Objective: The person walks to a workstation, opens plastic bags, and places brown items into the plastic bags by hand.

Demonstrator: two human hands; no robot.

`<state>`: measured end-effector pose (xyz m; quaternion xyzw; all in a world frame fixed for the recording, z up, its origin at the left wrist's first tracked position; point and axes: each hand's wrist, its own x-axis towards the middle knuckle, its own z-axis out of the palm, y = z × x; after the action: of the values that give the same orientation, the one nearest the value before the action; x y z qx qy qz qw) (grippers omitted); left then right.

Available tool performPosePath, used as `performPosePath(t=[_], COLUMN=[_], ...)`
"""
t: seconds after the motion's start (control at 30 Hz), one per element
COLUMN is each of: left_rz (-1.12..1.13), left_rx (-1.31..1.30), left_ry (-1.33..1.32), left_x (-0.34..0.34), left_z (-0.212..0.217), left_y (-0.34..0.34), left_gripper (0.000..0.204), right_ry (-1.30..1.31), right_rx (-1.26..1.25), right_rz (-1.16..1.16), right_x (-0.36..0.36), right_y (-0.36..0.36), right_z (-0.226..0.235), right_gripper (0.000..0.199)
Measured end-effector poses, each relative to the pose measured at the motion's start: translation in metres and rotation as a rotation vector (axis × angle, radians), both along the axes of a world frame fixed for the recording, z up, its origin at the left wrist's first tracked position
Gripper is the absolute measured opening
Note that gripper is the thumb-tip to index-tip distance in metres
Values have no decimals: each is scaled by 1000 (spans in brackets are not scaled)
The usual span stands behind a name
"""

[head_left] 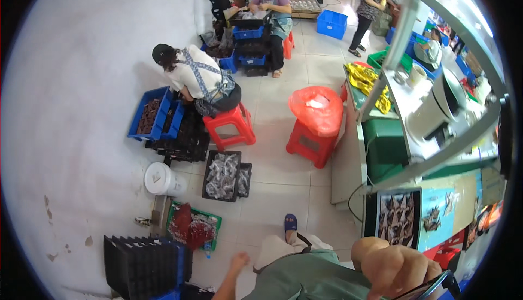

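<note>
My left hand (238, 261) hangs beside my green apron (305, 278), its fingers curled, with nothing visible in it. Close to the camera at lower right is my right hand (395, 267), large in view, its fingers bent and pressed together. A dark-rimmed edge (449, 285), perhaps an eyeglass frame, lies against its fingers; what they hold, if anything, is hidden. Past this hand, a black tray (399, 218) of dark, pointed pieces rests on the workbench. More such pieces (432, 219) lie on a blue mat (440, 232). A blue slipper (291, 222) shows on my foot.
Red stools (305, 143) stand ahead, one under a red plastic bag (316, 109). At left are black crates (141, 267), a green tray (217, 225), a white bucket (163, 180) and a tray of bagged items (222, 174). Seated people (201, 74) work beyond; a metal frame (400, 33) rises at right.
</note>
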<state>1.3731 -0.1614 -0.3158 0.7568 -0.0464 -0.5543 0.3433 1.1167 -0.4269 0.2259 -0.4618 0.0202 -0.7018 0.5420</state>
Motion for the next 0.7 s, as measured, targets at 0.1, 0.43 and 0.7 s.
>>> performPosePath(t=[0.1, 0.43, 0.7], left_rz=[-214, -965, -257], left_rx=[146, -121, 70], left_ry=[4, -610, 271], left_x=[-20, 76, 180], left_z=[-17, -67, 89], left_y=[-10, -127, -412], left_gripper=[28, 23, 37], right_ry=[60, 1336, 1289], right_rx=[-178, 156, 742], right_rz=[371, 451, 183], right_x=[4, 173, 142], right_y=[-84, -304, -447], right_z=[-25, -177, -298], right_gripper=[36, 18, 19])
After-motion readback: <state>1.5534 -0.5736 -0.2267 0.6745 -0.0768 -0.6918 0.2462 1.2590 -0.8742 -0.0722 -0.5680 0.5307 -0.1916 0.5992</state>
